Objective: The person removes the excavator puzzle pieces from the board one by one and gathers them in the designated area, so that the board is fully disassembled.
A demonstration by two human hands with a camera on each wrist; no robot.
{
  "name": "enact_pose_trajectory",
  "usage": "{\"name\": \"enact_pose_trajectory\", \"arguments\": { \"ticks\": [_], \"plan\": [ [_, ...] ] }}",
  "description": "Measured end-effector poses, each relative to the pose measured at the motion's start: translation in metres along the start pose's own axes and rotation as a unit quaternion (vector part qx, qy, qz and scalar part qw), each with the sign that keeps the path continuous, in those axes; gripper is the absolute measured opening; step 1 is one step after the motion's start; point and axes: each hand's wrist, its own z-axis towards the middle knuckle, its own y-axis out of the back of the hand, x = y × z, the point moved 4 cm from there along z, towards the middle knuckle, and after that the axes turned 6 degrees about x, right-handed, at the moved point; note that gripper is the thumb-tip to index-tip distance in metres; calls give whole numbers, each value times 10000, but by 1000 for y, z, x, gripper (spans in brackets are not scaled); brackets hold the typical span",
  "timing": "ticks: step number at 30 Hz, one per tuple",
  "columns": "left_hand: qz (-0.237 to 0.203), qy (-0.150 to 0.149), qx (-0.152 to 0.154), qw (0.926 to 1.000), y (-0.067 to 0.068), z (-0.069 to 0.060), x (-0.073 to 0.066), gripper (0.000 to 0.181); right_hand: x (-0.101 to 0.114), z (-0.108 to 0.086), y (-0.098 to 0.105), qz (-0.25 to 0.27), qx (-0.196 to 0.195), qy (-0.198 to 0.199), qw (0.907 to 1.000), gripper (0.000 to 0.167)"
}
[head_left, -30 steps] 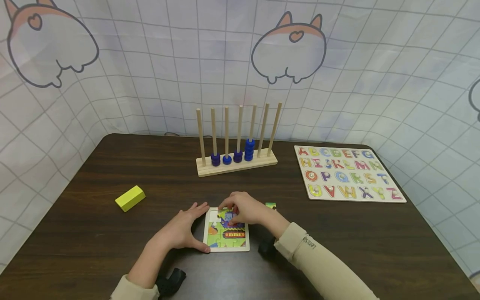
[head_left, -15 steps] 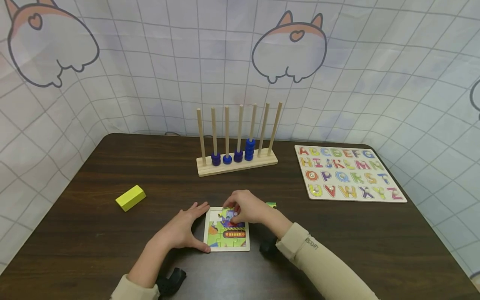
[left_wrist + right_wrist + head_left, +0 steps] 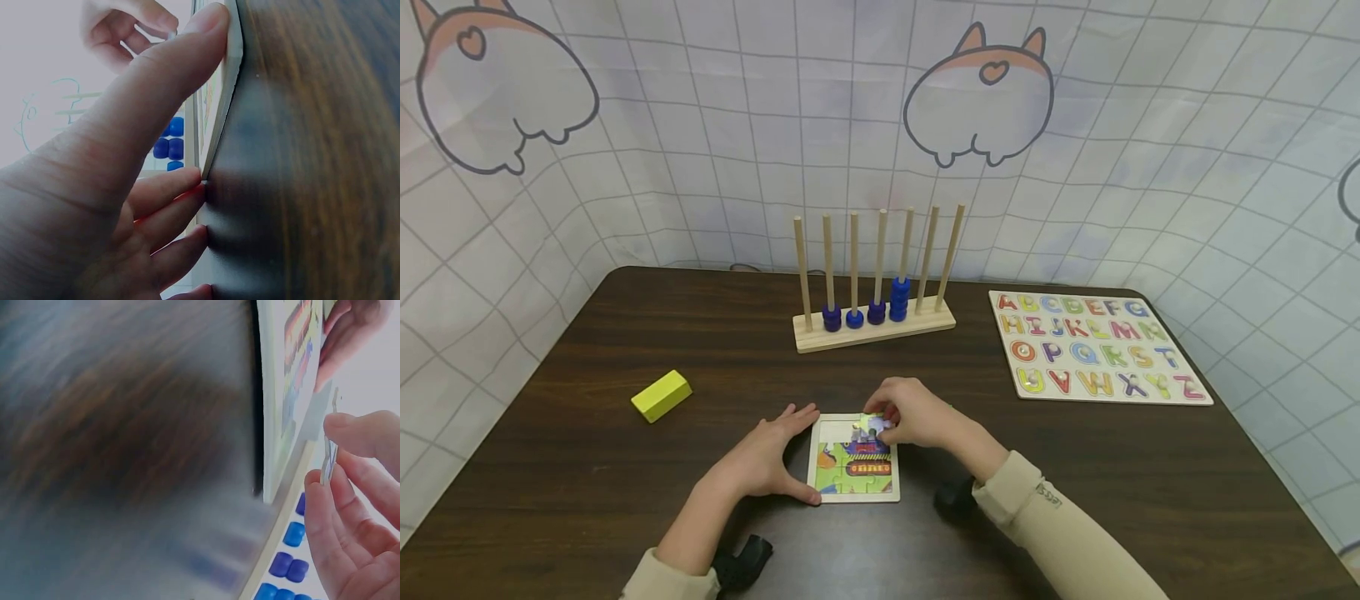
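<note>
A square jigsaw puzzle in a pale wooden tray [image 3: 859, 499] lies on the table, its lower rows filled with a colourful vehicle picture. Bare tray floor shows at the upper left. My left hand [image 3: 765, 460] spreads along the tray's left side, thumb at the near corner and fingertips by the far one. My right hand [image 3: 912, 412] pinches a jigsaw piece [image 3: 329, 460] between thumb and fingers. In the right wrist view that piece is lifted clear of the tray. A sliver of green [image 3: 950, 406] peeks out behind my right hand.
Behind the tray stands a wooden peg abacus [image 3: 874, 334] with blue beads on some rods. An alphabet board [image 3: 1097, 347] lies at the right, and a yellow block [image 3: 662, 397] at the left. A patterned cloth [image 3: 730, 167] hangs behind the table [image 3: 587, 467].
My right hand has shifted right with the jigsaw piece, baring more of the tray's upper row. It now covers most of the green piece behind it. The left hand stays put.
</note>
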Motion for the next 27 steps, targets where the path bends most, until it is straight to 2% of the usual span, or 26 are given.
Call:
{"name": "enact_pose_trajectory", "arguments": {
  "ticks": [9,19,27],
  "plan": [
    [15,-11,-39,10000,-1,1,1,106,-12,-17,10,-128,-240,154,9995,29],
    [39,40,-6,10000,-1,1,0,106,-27,-40,27,94,-574,142,9982,27],
    [61,71,11,10000,-2,0,1,105,-40,-58,41,-70,-830,77,9965,29]
  ]
}}
